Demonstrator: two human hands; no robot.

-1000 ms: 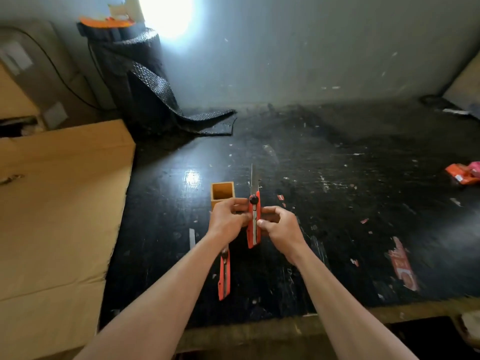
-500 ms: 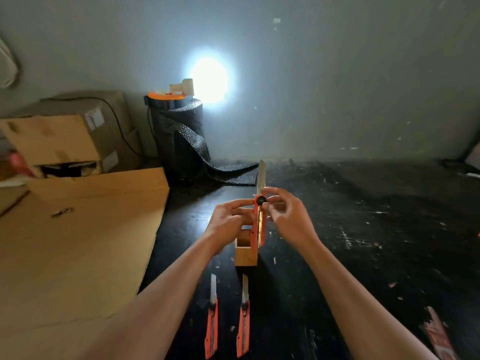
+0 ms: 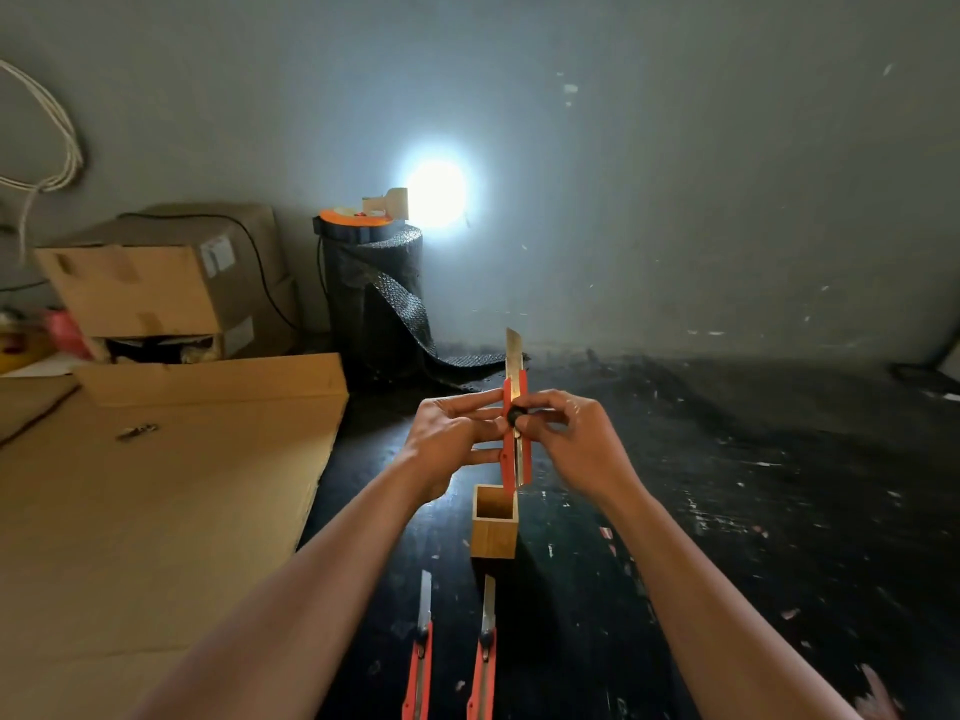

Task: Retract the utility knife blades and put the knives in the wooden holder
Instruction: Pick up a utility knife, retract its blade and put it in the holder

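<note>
I hold an orange utility knife (image 3: 515, 449) upright above the table, its blade (image 3: 513, 361) extended upward. My left hand (image 3: 447, 439) grips the handle from the left. My right hand (image 3: 571, 439) pinches the black knob on the knife from the right. Just below stands the square wooden holder (image 3: 493, 532), open at the top and empty as far as I can see. Two more orange knives lie in front of it, blades out: the left one (image 3: 420, 662) and the right one (image 3: 484, 662).
The table top (image 3: 727, 511) is black and scuffed. A large cardboard sheet (image 3: 145, 511) covers its left side, with cardboard boxes (image 3: 156, 288) behind. A black mesh roll (image 3: 374, 298) stands at the back wall under a bright light spot.
The view has tilted up from the table toward the wall. The knife stays upright in both hands with the blade out, and my right fingers have moved up onto the black knob.
</note>
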